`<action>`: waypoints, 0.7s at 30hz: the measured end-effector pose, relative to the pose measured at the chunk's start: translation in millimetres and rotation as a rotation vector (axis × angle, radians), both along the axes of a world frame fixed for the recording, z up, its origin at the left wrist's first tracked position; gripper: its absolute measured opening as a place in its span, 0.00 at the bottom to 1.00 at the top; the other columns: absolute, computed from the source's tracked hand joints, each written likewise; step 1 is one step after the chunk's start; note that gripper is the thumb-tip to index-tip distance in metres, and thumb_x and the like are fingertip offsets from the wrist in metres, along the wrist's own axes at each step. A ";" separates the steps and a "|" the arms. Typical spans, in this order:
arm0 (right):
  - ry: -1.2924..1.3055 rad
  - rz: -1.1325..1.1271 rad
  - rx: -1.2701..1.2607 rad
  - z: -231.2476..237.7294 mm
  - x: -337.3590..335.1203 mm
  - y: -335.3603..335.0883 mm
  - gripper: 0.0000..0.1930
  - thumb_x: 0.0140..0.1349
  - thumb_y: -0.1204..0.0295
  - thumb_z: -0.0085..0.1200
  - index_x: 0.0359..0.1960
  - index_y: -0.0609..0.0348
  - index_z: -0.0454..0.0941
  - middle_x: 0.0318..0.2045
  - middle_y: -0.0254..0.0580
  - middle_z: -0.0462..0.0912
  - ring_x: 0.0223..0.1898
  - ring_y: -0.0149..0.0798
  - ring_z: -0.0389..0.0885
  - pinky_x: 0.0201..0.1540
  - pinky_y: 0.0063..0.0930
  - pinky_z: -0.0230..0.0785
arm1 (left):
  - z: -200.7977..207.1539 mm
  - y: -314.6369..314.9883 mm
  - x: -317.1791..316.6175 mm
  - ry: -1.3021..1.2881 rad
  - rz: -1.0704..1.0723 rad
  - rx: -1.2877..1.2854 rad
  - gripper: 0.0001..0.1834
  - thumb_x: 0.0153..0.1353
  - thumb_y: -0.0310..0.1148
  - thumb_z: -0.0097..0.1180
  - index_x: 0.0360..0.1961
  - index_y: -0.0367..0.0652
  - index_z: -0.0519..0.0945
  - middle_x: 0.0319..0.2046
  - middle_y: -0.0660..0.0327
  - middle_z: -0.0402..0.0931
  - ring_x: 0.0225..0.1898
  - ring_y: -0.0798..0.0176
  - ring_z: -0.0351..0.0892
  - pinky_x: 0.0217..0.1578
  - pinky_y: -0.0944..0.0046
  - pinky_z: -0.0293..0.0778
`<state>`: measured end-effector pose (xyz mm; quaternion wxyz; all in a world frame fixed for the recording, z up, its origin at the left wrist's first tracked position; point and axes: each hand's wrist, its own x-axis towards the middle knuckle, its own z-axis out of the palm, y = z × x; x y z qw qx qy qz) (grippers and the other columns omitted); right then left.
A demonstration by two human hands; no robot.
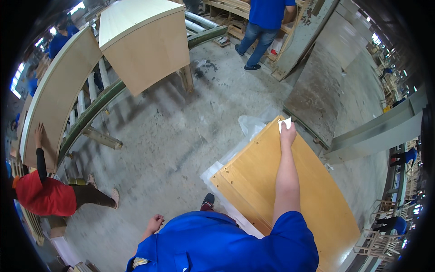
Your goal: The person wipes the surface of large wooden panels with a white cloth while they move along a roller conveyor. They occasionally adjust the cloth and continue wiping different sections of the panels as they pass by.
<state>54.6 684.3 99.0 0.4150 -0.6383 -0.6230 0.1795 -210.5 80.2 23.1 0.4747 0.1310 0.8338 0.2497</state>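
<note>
My right arm reaches forward over a varnished, honey-coloured wooden panel (267, 163). My right hand (288, 134) grips a small white sheet (285, 122) at the panel's far corner; whether it is paper, cloth or sandpaper I cannot tell. Several small round holes run along the panel's left edge. White wrapping sheet (207, 174) shows beneath that edge. My left hand (155, 223) is low at my left side, away from the panel, with its fingers curled in. What those fingers hold, if anything, is too small to make out.
A pale wooden cabinet (149, 56) and a curved panel (68, 95) stand on a roller conveyor (97, 111) at left. A person in red (47, 195) touches the curved panel. Another in blue (267, 27) stands ahead by a steel column (303, 41). A metal beam (380, 129) is at right.
</note>
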 end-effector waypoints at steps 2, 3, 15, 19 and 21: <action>-0.005 0.005 -0.009 -0.5 -3.2 -7.0 0.14 0.53 0.65 0.54 0.34 0.62 0.74 0.30 0.51 0.80 0.34 0.50 0.78 0.37 0.37 0.68 | -0.6 0.4 -2.0 0.003 -0.012 0.015 0.12 0.54 0.32 0.47 0.36 0.37 0.75 0.28 0.58 0.79 0.26 0.66 0.77 0.29 0.67 0.72; 0.023 0.024 0.001 -0.7 -0.6 -8.9 0.13 0.53 0.65 0.54 0.35 0.63 0.74 0.30 0.50 0.80 0.33 0.48 0.79 0.37 0.35 0.68 | -2.1 1.4 -2.0 -0.004 -0.007 0.047 0.12 0.54 0.32 0.47 0.35 0.37 0.75 0.27 0.58 0.78 0.25 0.67 0.76 0.28 0.66 0.72; 0.175 0.233 0.024 -6.8 -8.6 -66.7 0.12 0.54 0.68 0.54 0.35 0.63 0.74 0.28 0.48 0.81 0.31 0.43 0.80 0.35 0.32 0.69 | -10.5 6.1 -6.4 -0.044 0.002 0.075 0.14 0.55 0.35 0.47 0.37 0.37 0.75 0.27 0.58 0.79 0.25 0.66 0.77 0.29 0.66 0.73; 0.161 0.264 0.001 -5.2 -12.1 -91.7 0.12 0.54 0.68 0.54 0.35 0.64 0.74 0.28 0.46 0.81 0.31 0.41 0.79 0.35 0.30 0.69 | -14.1 4.2 -10.2 -0.006 -0.056 0.034 0.14 0.55 0.35 0.46 0.37 0.37 0.75 0.27 0.58 0.79 0.26 0.65 0.78 0.30 0.65 0.73; 0.211 0.293 -0.017 -4.5 -15.4 -102.5 0.11 0.54 0.68 0.54 0.35 0.64 0.74 0.28 0.46 0.80 0.30 0.40 0.79 0.35 0.30 0.68 | -16.1 2.6 -10.4 -0.018 -0.052 0.028 0.14 0.55 0.35 0.46 0.38 0.37 0.75 0.28 0.58 0.79 0.26 0.65 0.77 0.30 0.65 0.73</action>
